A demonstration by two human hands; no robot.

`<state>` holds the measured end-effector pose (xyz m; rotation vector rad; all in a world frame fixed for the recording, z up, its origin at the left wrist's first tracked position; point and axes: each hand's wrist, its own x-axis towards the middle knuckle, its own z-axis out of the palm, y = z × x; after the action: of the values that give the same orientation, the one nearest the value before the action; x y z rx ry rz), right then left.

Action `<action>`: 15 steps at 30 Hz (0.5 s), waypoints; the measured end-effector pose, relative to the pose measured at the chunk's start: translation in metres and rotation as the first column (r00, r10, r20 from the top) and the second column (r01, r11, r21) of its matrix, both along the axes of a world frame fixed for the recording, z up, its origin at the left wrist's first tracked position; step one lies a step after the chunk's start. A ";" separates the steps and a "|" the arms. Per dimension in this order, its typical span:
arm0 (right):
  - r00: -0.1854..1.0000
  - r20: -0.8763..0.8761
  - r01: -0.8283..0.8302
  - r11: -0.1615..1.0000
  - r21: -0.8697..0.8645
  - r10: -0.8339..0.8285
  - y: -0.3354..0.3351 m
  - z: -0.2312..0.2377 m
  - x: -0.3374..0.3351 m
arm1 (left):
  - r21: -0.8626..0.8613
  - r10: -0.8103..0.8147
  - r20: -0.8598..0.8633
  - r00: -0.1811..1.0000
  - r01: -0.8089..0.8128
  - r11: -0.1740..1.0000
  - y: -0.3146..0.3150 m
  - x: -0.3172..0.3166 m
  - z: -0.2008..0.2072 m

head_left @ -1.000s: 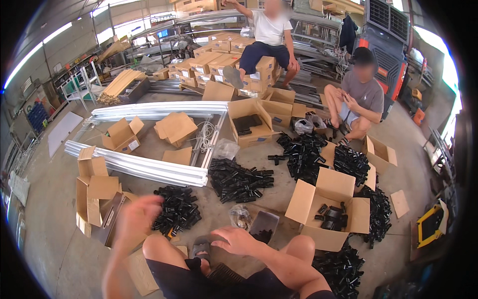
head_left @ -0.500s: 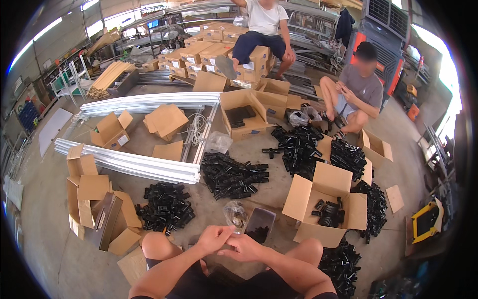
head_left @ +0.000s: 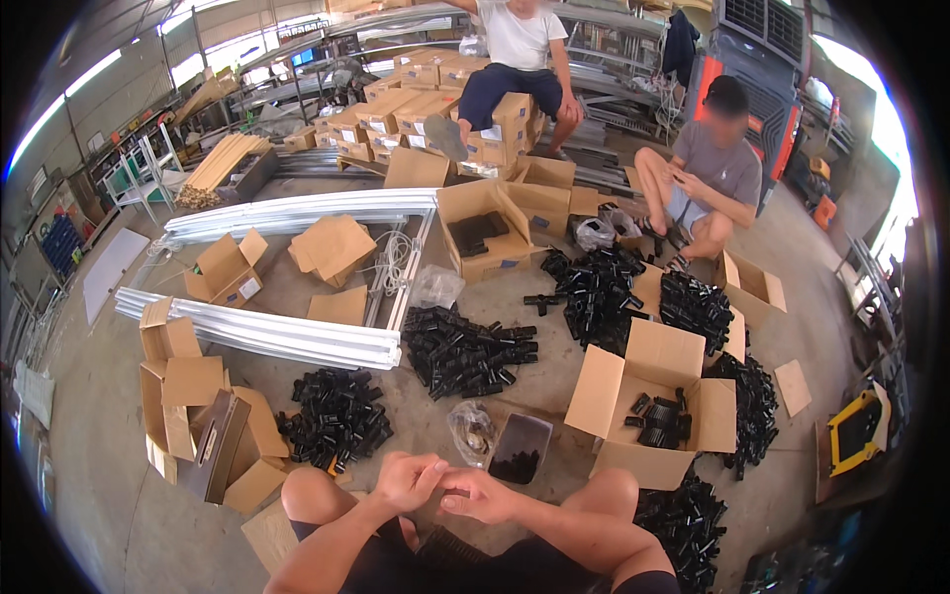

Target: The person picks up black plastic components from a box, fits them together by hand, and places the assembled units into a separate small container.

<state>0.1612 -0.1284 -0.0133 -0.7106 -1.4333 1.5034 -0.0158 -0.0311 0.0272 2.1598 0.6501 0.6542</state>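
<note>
At six o'clock, the left hand (head_left: 409, 483) and right hand (head_left: 479, 495) met, fingers (head_left: 432, 472) curled; whether they pinched anything could not be told. At two o'clock from them, an open carton (head_left: 641, 465) held some black fittings (head_left: 661, 424); loose piles (head_left: 338, 421) lay unboxed on the floor (head_left: 198, 549) at ten and twelve o'clock.

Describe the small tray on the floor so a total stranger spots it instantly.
Start at the large open cardboard box in the right foreground. Left of it, just beyond the person's right hand, a rectangular tray lies on the floor. Unlike the crumpled clear bag on its left, it has straight sides, with little black pieces at its near end.
</note>
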 end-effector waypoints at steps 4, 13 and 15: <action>0.953 -0.286 -0.126 0.989 -0.080 0.098 -0.007 0.007 -0.008 | 0.181 -0.100 0.102 0.990 0.080 0.980 0.006 -0.011 -0.002; 0.947 -0.316 -0.081 0.994 -0.075 0.053 -0.007 0.043 0.014 | 0.146 0.807 0.143 0.573 -0.819 0.556 0.129 -0.226 0.070; 0.959 -0.279 -0.083 0.993 -0.084 0.056 -0.008 0.044 0.018 | 0.352 0.935 0.097 0.342 -0.890 0.289 0.151 -0.304 0.134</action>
<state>0.1793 -0.1365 0.0302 -0.4870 -1.1918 1.6624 -0.3197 0.1201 0.1613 1.9403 2.0994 1.3099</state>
